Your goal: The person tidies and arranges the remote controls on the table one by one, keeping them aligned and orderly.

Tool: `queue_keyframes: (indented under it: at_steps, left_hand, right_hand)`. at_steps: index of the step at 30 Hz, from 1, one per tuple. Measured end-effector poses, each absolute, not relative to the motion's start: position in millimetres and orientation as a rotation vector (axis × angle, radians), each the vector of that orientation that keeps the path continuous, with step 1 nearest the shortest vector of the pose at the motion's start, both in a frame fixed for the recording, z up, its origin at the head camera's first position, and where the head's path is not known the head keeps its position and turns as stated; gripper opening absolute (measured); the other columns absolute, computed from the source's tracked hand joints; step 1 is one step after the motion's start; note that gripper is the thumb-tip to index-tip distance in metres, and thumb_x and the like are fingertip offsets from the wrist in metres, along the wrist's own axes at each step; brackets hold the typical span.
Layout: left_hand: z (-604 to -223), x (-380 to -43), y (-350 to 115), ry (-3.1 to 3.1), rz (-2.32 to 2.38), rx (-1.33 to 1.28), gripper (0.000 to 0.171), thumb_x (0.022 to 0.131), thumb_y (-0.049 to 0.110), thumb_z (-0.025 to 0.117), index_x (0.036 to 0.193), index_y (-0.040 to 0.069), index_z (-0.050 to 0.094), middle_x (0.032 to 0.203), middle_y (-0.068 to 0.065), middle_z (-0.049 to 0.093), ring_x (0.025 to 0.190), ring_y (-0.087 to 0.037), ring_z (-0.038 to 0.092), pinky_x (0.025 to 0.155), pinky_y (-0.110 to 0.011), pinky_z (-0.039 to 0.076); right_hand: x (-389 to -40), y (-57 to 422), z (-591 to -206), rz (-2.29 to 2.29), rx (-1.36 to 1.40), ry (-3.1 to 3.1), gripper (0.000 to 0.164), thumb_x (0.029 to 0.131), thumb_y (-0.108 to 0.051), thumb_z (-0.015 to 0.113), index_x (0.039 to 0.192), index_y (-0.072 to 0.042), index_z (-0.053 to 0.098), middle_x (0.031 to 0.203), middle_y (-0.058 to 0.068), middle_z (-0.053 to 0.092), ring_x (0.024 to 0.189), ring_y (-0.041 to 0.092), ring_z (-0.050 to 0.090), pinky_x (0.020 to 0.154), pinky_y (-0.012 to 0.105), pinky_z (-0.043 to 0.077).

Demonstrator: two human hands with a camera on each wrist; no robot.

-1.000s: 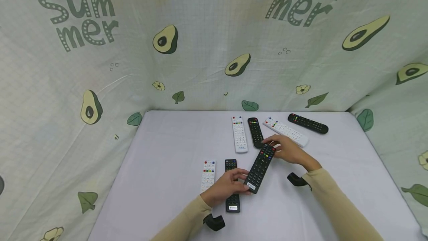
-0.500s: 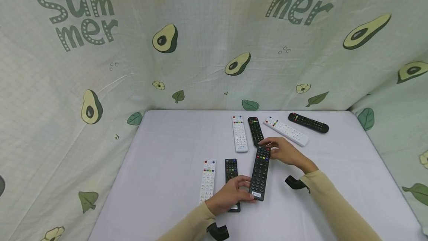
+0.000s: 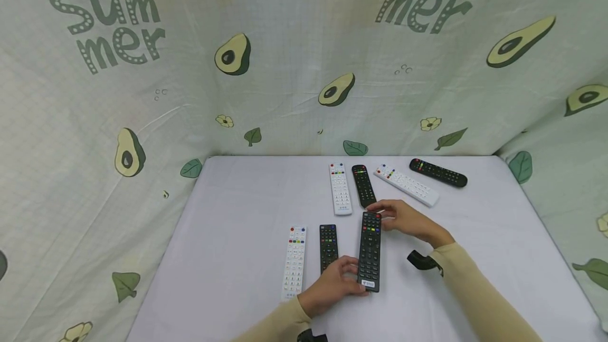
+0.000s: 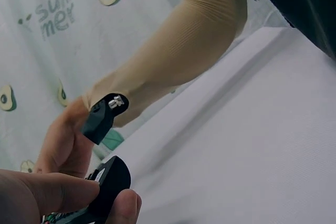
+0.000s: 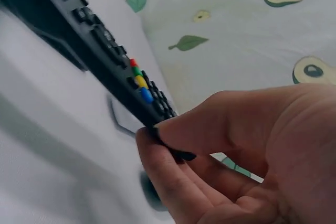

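Note:
Both hands hold a black remote control [image 3: 369,252] between them, upright in the head view with its white label toward the person. Its lower end is pinched by the left hand [image 3: 332,285]; in the left wrist view a thumb and finger [image 4: 63,191] grip that end. At the top end the right hand [image 3: 409,221] pinches it, and in the right wrist view thumb and fingers [image 5: 184,177] close on the end near the coloured buttons. A second black remote control [image 3: 328,247] lies partly behind the left hand, beside a white remote control [image 3: 294,263].
Along the back lie a white remote [image 3: 340,189], a black remote [image 3: 363,186], a slanted white remote [image 3: 407,186] and a slanted black remote [image 3: 438,172]. A white cloth covers the table [image 3: 237,215]. A patterned curtain [image 3: 285,67] hangs behind.
The held remote has turned from a slant to nearly straight and come a little nearer the person. The left hand has shifted right and down, the right hand slightly down.

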State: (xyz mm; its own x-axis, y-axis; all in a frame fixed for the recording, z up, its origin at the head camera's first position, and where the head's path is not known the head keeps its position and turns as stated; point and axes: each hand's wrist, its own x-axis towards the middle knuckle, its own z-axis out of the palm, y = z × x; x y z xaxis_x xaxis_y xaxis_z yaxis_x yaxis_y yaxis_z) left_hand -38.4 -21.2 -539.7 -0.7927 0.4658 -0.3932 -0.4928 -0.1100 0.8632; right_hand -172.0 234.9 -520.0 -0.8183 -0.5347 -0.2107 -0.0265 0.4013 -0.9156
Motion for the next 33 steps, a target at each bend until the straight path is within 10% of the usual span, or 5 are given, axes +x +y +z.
queue_keyframes:
  at_steps: [33]
  left_hand:
    - [-535.0,-21.4,-4.6,1.737,1.763,-0.077,0.061,0.086,-0.014,0.065,0.145,-0.008,0.049,0.117,-0.008,0.061,0.099,-0.015,0.064,0.090,-0.033,0.059]
  right_hand:
    - [-161.7,236.5,-532.7,-1.432,-0.341,2.134,0.041,0.099,-0.003,0.064,0.139,0.007,0.062,0.137,0.024,0.066,0.115,0.021,0.066,0.103,0.037,0.053]
